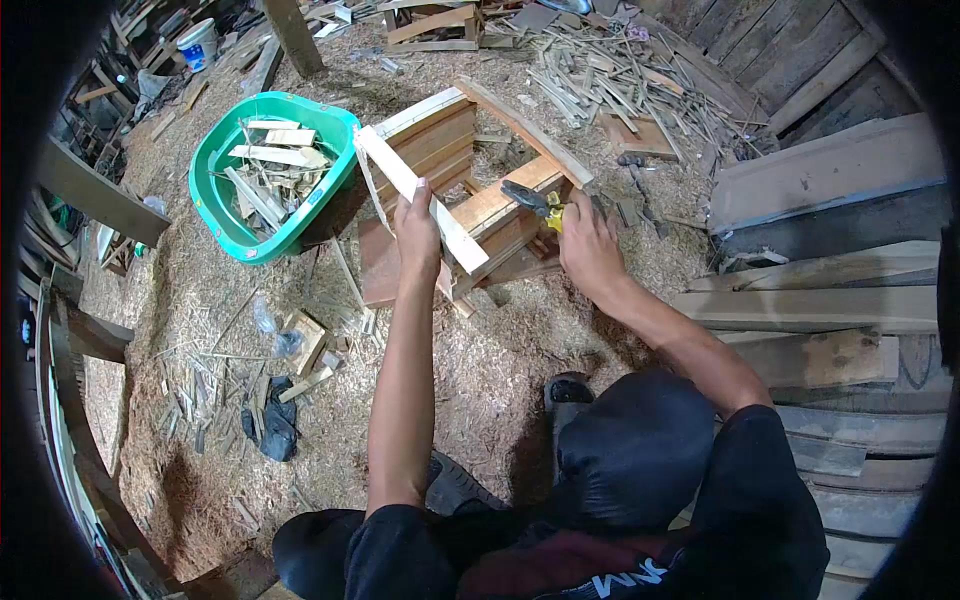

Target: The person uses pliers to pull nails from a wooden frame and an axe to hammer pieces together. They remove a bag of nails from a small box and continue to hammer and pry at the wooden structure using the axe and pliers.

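Left hand (418,228) clamps a pale flat wooden slat (395,172) while right hand (590,248) grips yellow-handled black pliers (535,203) against the brown wooden box frame (445,135), just beside a green plastic tub (300,103).

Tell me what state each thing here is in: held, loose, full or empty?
Slat: held in left hand, tilted across the box.
Pliers: held in right hand, nose at the box's top edge.
Box: open-topped, resting on sawdust.
Basin: upright, part full of scraps.
Bucket: upright, contents hidden.
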{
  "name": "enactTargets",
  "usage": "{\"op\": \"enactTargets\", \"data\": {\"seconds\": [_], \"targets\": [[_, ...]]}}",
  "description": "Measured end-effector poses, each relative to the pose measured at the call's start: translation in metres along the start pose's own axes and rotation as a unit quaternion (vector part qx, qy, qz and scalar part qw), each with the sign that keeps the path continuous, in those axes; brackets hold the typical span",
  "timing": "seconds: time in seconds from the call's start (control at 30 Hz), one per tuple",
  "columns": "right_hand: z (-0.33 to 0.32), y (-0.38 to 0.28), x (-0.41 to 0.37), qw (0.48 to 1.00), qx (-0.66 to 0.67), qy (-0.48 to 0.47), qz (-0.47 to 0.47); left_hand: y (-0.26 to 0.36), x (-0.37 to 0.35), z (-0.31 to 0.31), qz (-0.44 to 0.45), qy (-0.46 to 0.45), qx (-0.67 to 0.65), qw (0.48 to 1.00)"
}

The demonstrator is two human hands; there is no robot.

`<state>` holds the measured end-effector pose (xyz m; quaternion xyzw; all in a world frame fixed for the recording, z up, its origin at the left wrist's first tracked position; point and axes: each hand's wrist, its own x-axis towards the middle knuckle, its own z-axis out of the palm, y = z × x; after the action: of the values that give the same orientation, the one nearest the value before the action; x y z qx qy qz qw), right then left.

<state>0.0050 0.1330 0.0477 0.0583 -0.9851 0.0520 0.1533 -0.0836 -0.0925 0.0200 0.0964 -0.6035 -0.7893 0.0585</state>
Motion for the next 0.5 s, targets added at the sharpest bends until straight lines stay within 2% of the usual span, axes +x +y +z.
{"op": "enactTargets", "data": {"seconds": [0.03, 0.13, 0.23, 0.33, 0.43, 0.5], "targets": [[-0.001, 0.001, -0.001, 1.0, 0.017, -0.009, 0.011, 0.001, -0.001, 0.0, -0.004, -0.005, -0.005, 1.0], [0.004, 0.001, -0.012, 0.997, -0.063, -0.008, -0.034, -0.002, -0.001, -0.002, -0.005, -0.016, -0.013, 1.0], [0.009, -0.001, -0.013, 0.992, -0.098, 0.054, -0.051, -0.006, 0.005, -0.004, 0.014, -0.02, -0.018, 1.0], [0.006, -0.002, -0.012, 0.993, -0.095, 0.054, -0.045, -0.002, 0.002, -0.001, 0.007, -0.022, -0.039, 0.999], [-0.015, -0.009, -0.007, 0.993, -0.02, -0.113, 0.021, 0.001, -0.001, 0.002, -0.003, -0.021, -0.044, 0.999], [-0.017, -0.014, -0.006, 0.991, 0.032, -0.119, 0.049, 0.0, 0.0, 0.0, 0.005, -0.026, -0.032, 0.999]]}}
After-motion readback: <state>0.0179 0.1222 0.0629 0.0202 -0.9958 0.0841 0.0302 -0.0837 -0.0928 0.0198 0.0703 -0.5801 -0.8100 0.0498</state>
